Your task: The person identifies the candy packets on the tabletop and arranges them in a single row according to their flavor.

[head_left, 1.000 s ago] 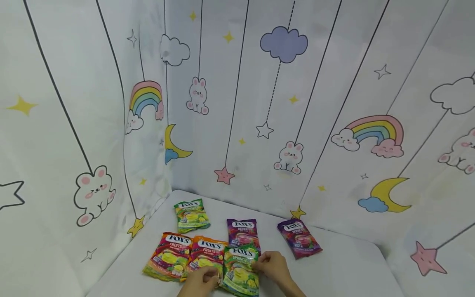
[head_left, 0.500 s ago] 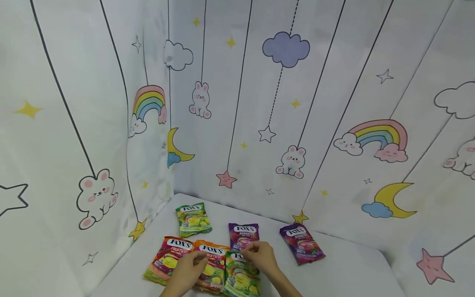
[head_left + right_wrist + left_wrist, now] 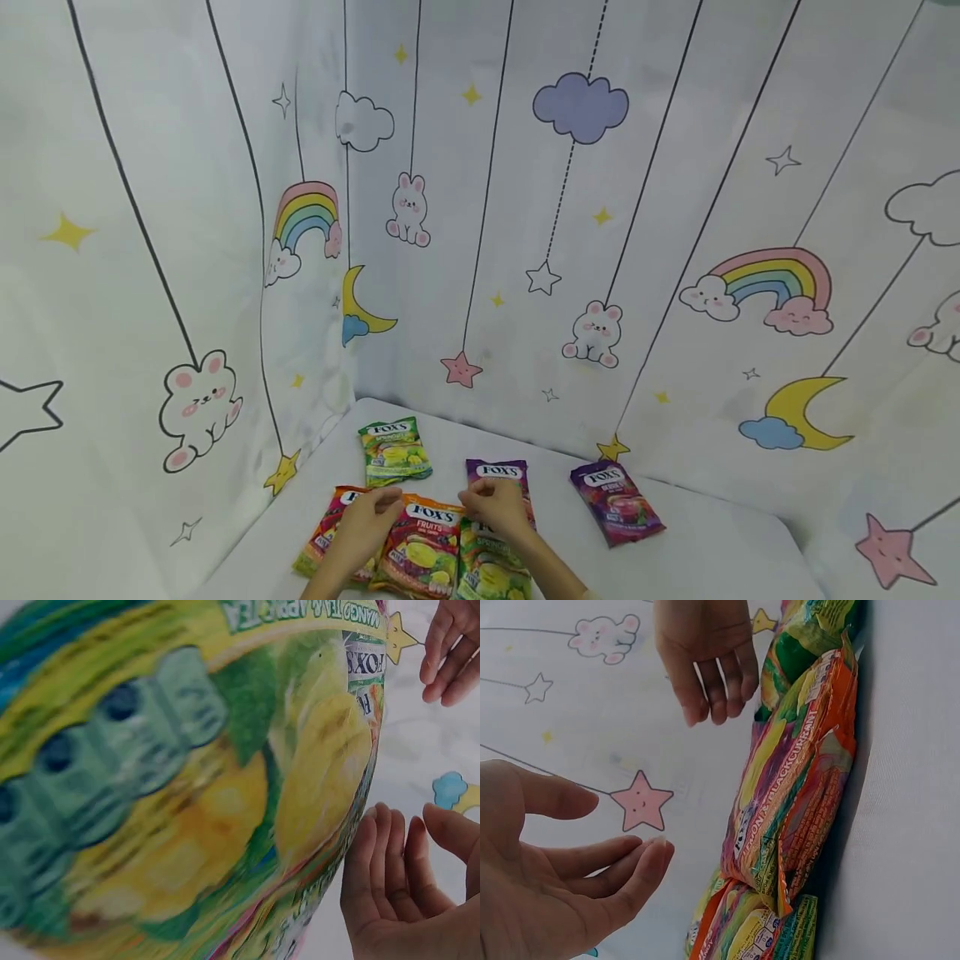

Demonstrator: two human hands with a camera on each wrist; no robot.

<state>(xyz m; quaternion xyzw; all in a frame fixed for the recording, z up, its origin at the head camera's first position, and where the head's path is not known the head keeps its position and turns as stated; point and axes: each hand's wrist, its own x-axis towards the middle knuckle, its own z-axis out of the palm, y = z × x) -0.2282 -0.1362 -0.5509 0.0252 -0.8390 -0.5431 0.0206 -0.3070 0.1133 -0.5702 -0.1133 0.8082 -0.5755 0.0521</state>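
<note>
Over the left red-and-orange FOX'S Fruits candy bag [image 3: 322,533] hovers my left hand [image 3: 363,525], fingers relaxed and holding nothing. A second Fruits bag [image 3: 423,546] lies flat between my hands. My right hand [image 3: 497,507], also holding nothing, is above the top of the front green Spring Tea candy bag [image 3: 491,575]. Its fingers overlap the purple Berries bag [image 3: 498,470] behind and partly hide it. In the left wrist view, both hands stand clear of the bag row, thumb and fingers apart. The green bag [image 3: 300,757] fills much of the right wrist view.
Another green candy bag [image 3: 396,454] lies at the back left of the white table [image 3: 705,558]. A second purple Berries bag [image 3: 618,504] lies tilted at the right. White cloth walls [image 3: 465,208] printed with stars and bunnies close in the back and sides.
Both hands have let go of the front green bag, which now lies beside the middle Fruits bag. The left hand has moved left and away; the right hand has moved away toward the back.
</note>
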